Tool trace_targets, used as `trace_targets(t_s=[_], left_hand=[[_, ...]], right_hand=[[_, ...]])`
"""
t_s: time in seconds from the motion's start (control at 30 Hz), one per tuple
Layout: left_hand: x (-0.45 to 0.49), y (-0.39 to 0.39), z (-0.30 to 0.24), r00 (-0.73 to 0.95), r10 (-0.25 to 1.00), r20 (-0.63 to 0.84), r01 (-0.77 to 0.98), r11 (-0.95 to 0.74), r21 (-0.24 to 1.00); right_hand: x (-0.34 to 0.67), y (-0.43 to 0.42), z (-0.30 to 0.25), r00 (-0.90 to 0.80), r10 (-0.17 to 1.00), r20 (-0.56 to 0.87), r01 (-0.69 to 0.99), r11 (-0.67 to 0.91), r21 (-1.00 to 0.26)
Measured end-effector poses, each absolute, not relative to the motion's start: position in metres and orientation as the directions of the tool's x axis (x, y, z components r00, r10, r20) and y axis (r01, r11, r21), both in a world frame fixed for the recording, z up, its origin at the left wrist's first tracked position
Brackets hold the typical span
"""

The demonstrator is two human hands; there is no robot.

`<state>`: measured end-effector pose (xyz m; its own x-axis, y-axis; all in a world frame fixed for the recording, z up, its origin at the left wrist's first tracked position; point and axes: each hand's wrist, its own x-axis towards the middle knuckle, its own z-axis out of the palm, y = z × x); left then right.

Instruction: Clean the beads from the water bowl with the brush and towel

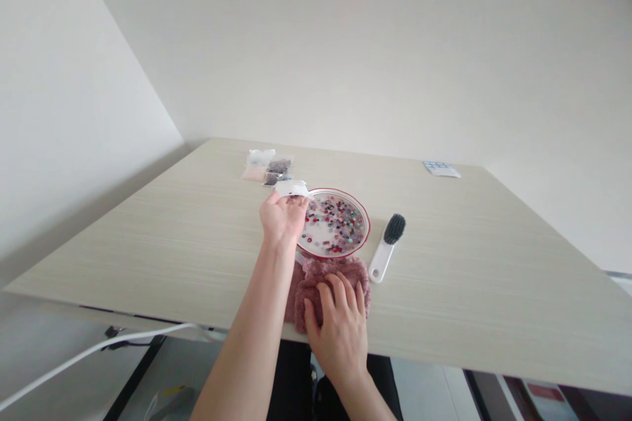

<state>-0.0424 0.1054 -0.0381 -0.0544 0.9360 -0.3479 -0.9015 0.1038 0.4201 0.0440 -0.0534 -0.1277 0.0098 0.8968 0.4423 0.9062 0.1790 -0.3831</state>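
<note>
White packet (290, 189), long axis sideways, pinched between left fingers (296, 208) at bead plate's (345, 196) rim.

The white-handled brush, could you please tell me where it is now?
The brush lies right of the bead-filled plate in the head view, beside the pink towel.

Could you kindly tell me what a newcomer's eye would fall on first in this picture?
A round red-rimmed white plate, full of small multicoloured beads, sits mid-table. The left hand holds a small white packet above its rim; the right hand rests on a fluffy pink towel nearer the table's edge.
</note>
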Motion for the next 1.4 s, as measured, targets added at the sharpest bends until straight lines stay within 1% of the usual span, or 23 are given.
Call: trace_targets(t_s=[0.1,0.17,0.2,0.27,0.3,0.33,0.37,0.4,0.43,0.47,0.5,0.53,0.6,0.63,0.7,0.77,0.83,0.9,0.97,1.07,1.2,1.3,1.4], left_hand=[[-0.046,0.095,-0.040,-0.022,0.926,-0.378,-0.869,0.170,0.466],[-0.046,0.087,-0.043,-0.032,0.913,-0.407,-0.828,0.204,0.522],[-0.045,0.082,-0.045,-0.045,0.912,-0.407,-0.802,0.210,0.559],[-0.043,0.074,-0.052,-0.093,0.933,-0.349,-0.711,0.183,0.679],[-0.042,0.072,-0.056,-0.122,0.952,-0.281,-0.621,0.147,0.770],[-0.041,0.070,-0.061,-0.140,0.973,-0.183,-0.483,0.094,0.870],[-0.041,0.069,-0.065,-0.132,0.989,-0.067,-0.297,0.025,0.954],[-0.042,0.068,-0.068,-0.090,0.995,0.048,-0.075,-0.055,0.996],[-0.042,0.069,-0.071,-0.017,0.990,0.140,0.159,-0.135,0.978],[-0.043,0.070,-0.073,0.067,0.979,0.195,0.375,-0.206,0.904],[-0.043,0.073,-0.074,0.148,0.965,0.216,0.551,-0.262,0.793],[-0.043,0.075,-0.075,0.212,0.954,0.211,0.679,-0.299,0.671],[-0.041,0.081,-0.076,0.280,0.945,0.172,0.830,-0.328,0.452],[-0.039,0.084,-0.077,0.287,0.945,0.159,0.871,-0.326,0.366],[-0.034,0.090,-0.081,0.274,0.949,0.154,0.921,-0.305,0.242],[-0.028,0.096,-0.087,0.255,0.952,0.166,0.943,-0.283,0.174],[-0.024,0.101,-0.093,0.254,0.952,0.169,0.946,-0.281,0.159],[-0.023,0.107,-0.097,0.258,0.953,0.160,0.942,-0.285,0.177],[-0.023,0.111,-0.100,0.255,0.955,0.149,0.933,-0.284,0.221],[-0.023,0.114,-0.101,0.226,0.964,0.141,0.912,-0.260,0.316],[-0.021,0.114,-0.102,0.146,0.980,0.132,0.873,-0.191,0.449],[-0.019,0.112,-0.103,0.141,0.982,0.126,0.874,-0.183,0.449],[-0.017,0.111,-0.103,0.186,0.976,0.113,0.878,-0.217,0.428]], right_hand=[[0.050,-0.052,-0.123,0.028,0.854,0.520,0.866,0.239,-0.439],[0.061,-0.045,-0.118,0.098,0.823,0.560,0.832,0.241,-0.499],[0.070,-0.040,-0.115,0.164,0.813,0.558,0.820,0.202,-0.535],[0.092,-0.025,-0.108,0.305,0.794,0.526,0.833,0.045,-0.551],[0.104,-0.018,-0.104,0.354,0.792,0.497,0.848,-0.047,-0.528],[0.117,-0.011,-0.101,0.381,0.815,0.437,0.860,-0.138,-0.492],[0.128,-0.004,-0.097,0.413,0.847,0.335,0.857,-0.238,-0.457],[0.139,0.001,-0.094,0.459,0.866,0.197,0.837,-0.347,-0.423],[0.148,0.005,-0.091,0.498,0.864,0.071,0.815,-0.438,-0.380],[0.154,0.008,-0.089,0.517,0.856,-0.015,0.803,-0.491,-0.337],[0.159,0.010,-0.088,0.528,0.845,-0.081,0.794,-0.525,-0.307],[0.162,0.013,-0.087,0.526,0.842,-0.116,0.793,-0.535,-0.291],[0.163,0.018,-0.088,0.503,0.855,-0.129,0.804,-0.517,-0.293],[0.162,0.022,-0.089,0.492,0.862,-0.125,0.810,-0.505,-0.299],[0.158,0.031,-0.091,0.481,0.869,-0.115,0.818,-0.492,-0.298],[0.154,0.040,-0.093,0.480,0.870,-0.109,0.822,-0.490,-0.290],[0.151,0.049,-0.094,0.476,0.875,-0.092,0.829,-0.481,-0.286],[0.150,0.057,-0.096,0.471,0.880,-0.063,0.835,-0.468,-0.289],[0.150,0.062,-0.098,0.472,0.881,-0.033,0.837,-0.459,-0.298],[0.151,0.067,-0.102,0.480,0.877,0.011,0.830,-0.451,-0.329],[0.152,0.069,-0.107,0.483,0.874,0.055,0.826,-0.434,-0.359],[0.152,0.070,-0.109,0.466,0.881,0.076,0.835,-0.411,-0.366],[0.153,0.069,-0.110,0.457,0.886,0.084,0.840,-0.398,-0.369]])
